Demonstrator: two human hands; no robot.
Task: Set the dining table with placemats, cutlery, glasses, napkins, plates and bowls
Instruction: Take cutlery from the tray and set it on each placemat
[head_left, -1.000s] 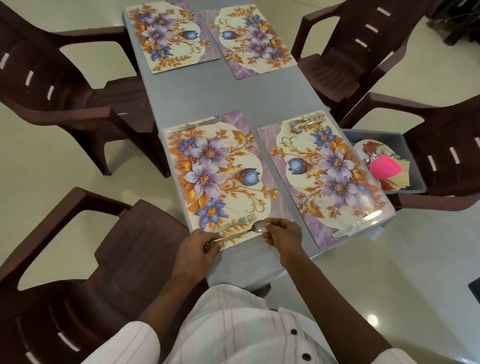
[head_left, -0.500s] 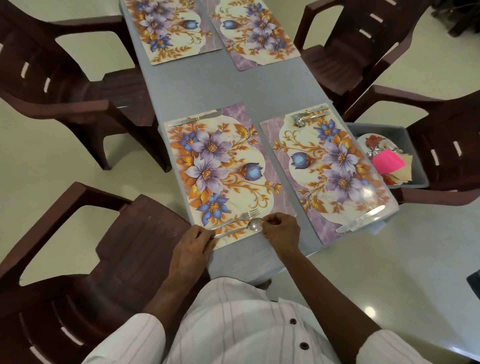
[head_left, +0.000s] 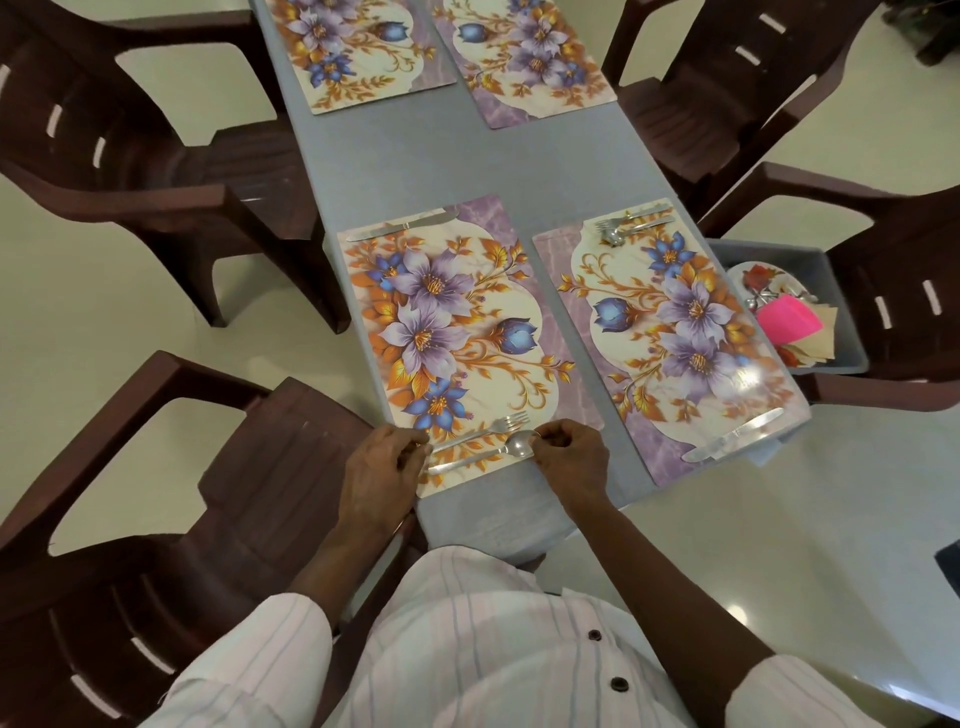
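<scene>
Four floral placemats lie on the grey table (head_left: 467, 156). On the near left placemat (head_left: 452, 332) a fork (head_left: 498, 427) and a spoon (head_left: 485, 456) lie side by side along the near edge, and a knife (head_left: 400, 228) lies along the far edge. My left hand (head_left: 382, 470) pinches the spoon's handle end. The fingertips of my right hand (head_left: 569, 457) hold the spoon's bowl. The near right placemat (head_left: 670, 332) carries a fork and spoon (head_left: 626, 226) at its far edge and a knife (head_left: 732, 435) at its near edge.
A grey tub (head_left: 844, 338) sits on the chair at the right, holding a plate, cutlery and a pink napkin (head_left: 787, 319). Two bare placemats (head_left: 358, 52) (head_left: 524, 57) lie at the far end. Dark brown plastic chairs (head_left: 156, 171) stand around the table.
Both hands stay at the ends of the spoon and have nudged it slightly toward the fork. The view has shifted a little closer to the table.
</scene>
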